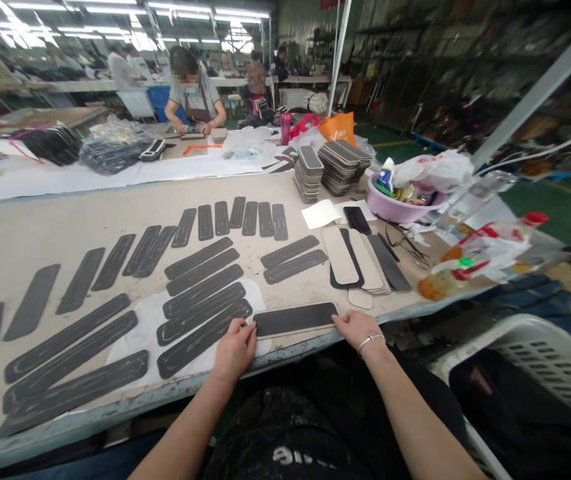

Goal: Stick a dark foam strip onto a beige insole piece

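A long black panel with a beige border (295,320) lies at the table's front edge. My left hand (237,343) pinches its left end and my right hand (358,328) pinches its right end. To the left, several dark rounded strips (205,340) with shiny wet-looking streaks lie in rows, some over a white sheet (253,293). Just beyond my right hand are beige rounded panels (340,257), with a black one partly under them and a dark grey strip (390,263) alongside.
Stacks of finished-looking panels (310,177) stand at the back right near a purple basin (395,208). A phone (357,220) lies before them. Bottles with orange-brown liquid (445,283) stand at the right edge. A white plastic basket (530,340) is below right. A co-worker (195,100) sits across the table.
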Demonstrator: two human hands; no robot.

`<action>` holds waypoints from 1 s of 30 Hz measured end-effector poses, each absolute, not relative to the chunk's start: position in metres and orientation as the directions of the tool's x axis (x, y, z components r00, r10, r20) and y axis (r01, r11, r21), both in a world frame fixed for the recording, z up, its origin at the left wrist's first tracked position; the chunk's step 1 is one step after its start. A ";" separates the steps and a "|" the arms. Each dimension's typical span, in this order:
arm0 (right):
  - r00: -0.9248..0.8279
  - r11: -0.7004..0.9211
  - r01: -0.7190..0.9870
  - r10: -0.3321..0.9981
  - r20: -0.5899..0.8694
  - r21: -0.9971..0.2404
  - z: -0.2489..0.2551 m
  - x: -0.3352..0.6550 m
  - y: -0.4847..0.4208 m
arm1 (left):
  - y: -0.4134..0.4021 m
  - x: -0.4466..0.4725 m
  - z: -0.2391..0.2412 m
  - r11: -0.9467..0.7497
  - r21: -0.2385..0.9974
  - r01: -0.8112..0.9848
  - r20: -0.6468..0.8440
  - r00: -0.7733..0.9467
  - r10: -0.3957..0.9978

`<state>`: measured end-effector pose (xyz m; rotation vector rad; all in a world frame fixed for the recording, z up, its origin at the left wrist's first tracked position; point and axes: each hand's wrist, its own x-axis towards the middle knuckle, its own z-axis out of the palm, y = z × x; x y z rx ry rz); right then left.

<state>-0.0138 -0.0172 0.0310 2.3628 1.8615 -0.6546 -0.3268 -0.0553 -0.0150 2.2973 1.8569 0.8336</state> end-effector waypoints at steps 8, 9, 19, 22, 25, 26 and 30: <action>0.161 -0.102 0.908 0.981 0.113 -0.406 0.030 -0.023 -0.045 | -0.056 -0.326 -0.013 -0.259 0.370 0.892 0.363 0.117 0.924; 0.076 0.009 0.913 0.979 0.191 -0.407 0.032 -0.033 -0.050 | -0.056 -0.326 -0.013 -0.256 0.368 0.894 0.360 0.117 0.926; -0.667 0.648 0.684 0.742 0.071 -0.335 0.016 -0.141 -0.062 | -0.057 -0.326 -0.013 -0.290 0.360 0.887 0.351 0.159 0.923; -0.627 0.604 0.734 0.779 0.034 -0.311 0.007 -0.124 -0.052 | -0.057 -0.326 -0.012 -0.287 0.362 0.887 0.348 0.157 0.924; -0.563 0.543 0.797 0.827 0.000 -0.266 0.003 -0.092 -0.040 | -0.057 -0.325 -0.011 -0.272 0.361 0.892 0.338 0.146 0.930; -0.539 0.520 0.818 0.842 -0.011 -0.244 0.002 -0.080 -0.037 | -0.057 -0.325 -0.011 -0.265 0.360 0.895 0.334 0.141 0.932; -0.434 0.424 0.891 0.900 -0.031 -0.164 -0.005 -0.044 -0.030 | -0.058 -0.323 -0.010 -0.249 0.366 0.897 0.318 0.131 0.939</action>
